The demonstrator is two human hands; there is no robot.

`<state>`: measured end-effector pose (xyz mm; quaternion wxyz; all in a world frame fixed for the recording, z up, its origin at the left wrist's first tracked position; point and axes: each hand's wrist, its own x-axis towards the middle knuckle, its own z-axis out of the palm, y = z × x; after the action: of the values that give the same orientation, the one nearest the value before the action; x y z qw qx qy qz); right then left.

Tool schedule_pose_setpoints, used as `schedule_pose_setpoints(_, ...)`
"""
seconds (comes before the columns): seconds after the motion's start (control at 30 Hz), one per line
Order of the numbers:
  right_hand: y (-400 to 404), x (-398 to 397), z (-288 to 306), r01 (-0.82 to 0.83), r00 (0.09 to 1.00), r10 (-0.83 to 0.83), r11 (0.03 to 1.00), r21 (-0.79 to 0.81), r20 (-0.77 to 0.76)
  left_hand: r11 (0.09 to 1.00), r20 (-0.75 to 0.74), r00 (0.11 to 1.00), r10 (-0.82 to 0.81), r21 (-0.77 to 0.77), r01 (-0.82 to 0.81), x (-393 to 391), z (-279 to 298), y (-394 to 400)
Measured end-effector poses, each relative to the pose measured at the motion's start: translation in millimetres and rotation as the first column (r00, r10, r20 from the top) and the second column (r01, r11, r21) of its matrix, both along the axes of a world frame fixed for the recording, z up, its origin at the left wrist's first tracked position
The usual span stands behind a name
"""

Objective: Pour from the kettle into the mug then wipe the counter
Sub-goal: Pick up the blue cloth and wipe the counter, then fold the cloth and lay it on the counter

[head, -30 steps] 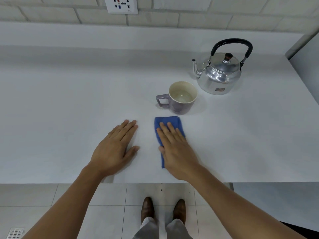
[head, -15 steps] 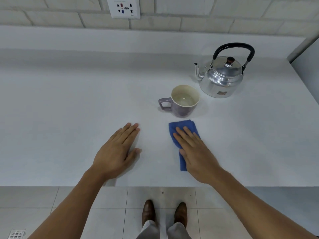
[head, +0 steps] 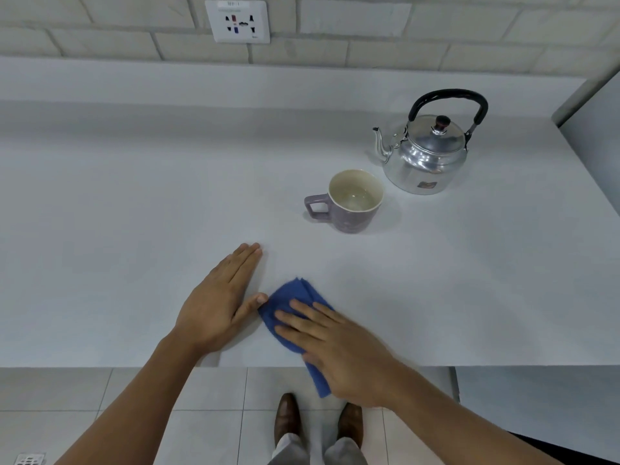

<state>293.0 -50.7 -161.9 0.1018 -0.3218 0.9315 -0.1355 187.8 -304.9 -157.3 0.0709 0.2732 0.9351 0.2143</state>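
A shiny steel kettle (head: pixel 425 156) with a black handle stands at the back right of the white counter (head: pixel 134 213). In front of it to the left sits a purple mug (head: pixel 349 201), cream inside, handle pointing left. My right hand (head: pixel 339 350) presses flat on a folded blue cloth (head: pixel 291 302) at the counter's front edge; the cloth's near end hangs over the edge. My left hand (head: pixel 218 307) lies flat on the counter, fingers together, its thumb touching the cloth.
A wall socket (head: pixel 237 21) sits in the brick wall behind the counter. A grey panel (head: pixel 593 142) rises at the right end. Below the counter edge are floor tiles and my brown shoes (head: pixel 318 427).
My right hand has slid the cloth left and toward the front edge, up against my left thumb. The left hand has stayed flat on the counter.
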Motion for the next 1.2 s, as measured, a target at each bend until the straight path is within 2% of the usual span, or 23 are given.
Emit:
schedule_pose_setpoints(0.07,33.2,13.3,1.9,-0.050,0.999,0.050,0.999,0.003,0.019,1.000,-0.004,1.000,0.001,-0.022,-0.001,0.8,0.7,-0.2)
schedule_pose_setpoints(0.13,68.6,18.3,4.4,-0.026,0.998,0.028,0.999,-0.029,0.059,0.999,-0.006,1.000,0.000,-0.040,0.000,1.1,1.4,-0.1)
schedule_pose_setpoints(0.23,110.6,11.5,8.6,0.137,0.980,-0.128,0.989,-0.048,0.153,0.999,-0.006,1.000,0.000,-0.032,0.000,1.7,3.1,1.3)
schedule_pose_setpoints(0.3,123.7,3.4,10.4,0.244,0.963,-0.237,0.969,-0.044,0.125,0.999,-0.005,1.000,0.004,-0.032,-0.004,2.5,4.3,2.8)
schedule_pose_setpoints(0.43,114.0,-11.6,13.0,0.448,0.894,-0.447,0.890,-0.082,0.030,0.999,-0.010,0.999,0.035,0.015,-0.034,6.6,6.5,13.0)
schedule_pose_setpoints(0.53,109.1,-27.6,21.2,0.551,0.824,-0.567,0.807,-0.212,-0.017,0.994,-0.049,0.998,0.031,0.107,-0.026,15.6,10.9,36.9)
schedule_pose_setpoints(0.63,122.1,-54.0,32.3,0.626,0.758,-0.650,0.706,-0.332,0.049,0.970,-0.083,0.996,0.036,0.242,-0.015,26.2,13.4,75.1)
schedule_pose_setpoints(0.7,133.5,-70.5,40.2,0.639,0.761,-0.635,0.696,-0.329,0.133,0.952,-0.050,0.999,0.019,0.306,-0.002,33.5,17.1,103.7)
schedule_pose_setpoints(0.83,144.7,-89.4,46.5,0.617,0.782,-0.568,0.764,-0.190,0.256,0.926,-0.018,0.988,-0.154,0.346,0.151,53.1,21.5,156.3)
schedule_pose_setpoints(0.93,144.0,-91.4,45.8,0.593,0.795,-0.550,0.793,-0.139,0.257,0.900,-0.013,0.962,-0.272,0.349,0.260,69.1,22.8,185.0)
schedule_pose_setpoints(1.03,141.7,-88.2,43.4,0.590,0.797,-0.552,0.798,-0.123,0.243,0.911,0.012,0.946,-0.325,0.272,0.310,78.5,19.4,198.6)
schedule_pose_setpoints(1.2,138.2,-81.8,40.3,0.661,0.745,-0.612,0.730,-0.174,0.265,0.897,-0.071,0.930,-0.360,0.249,0.366,76.8,14.5,195.0)
